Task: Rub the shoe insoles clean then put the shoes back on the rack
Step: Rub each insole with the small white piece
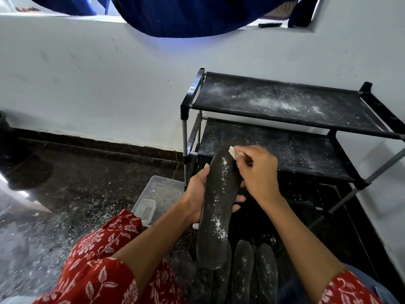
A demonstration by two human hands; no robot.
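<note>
A long dark grey insole dusted with white powder is held upright in front of me. My left hand grips it around the middle from the left, fingers wrapping behind. My right hand pinches a small white pad against the insole's upper end. Three more dark insoles lie on the floor below: one, another to its right, and a third partly under the held one. No shoes are in view.
A black two-shelf shoe rack stands against the white wall, both shelves speckled with white powder. A clear plastic tray with a small container sits on the dark floor at left. Blue cloth hangs above.
</note>
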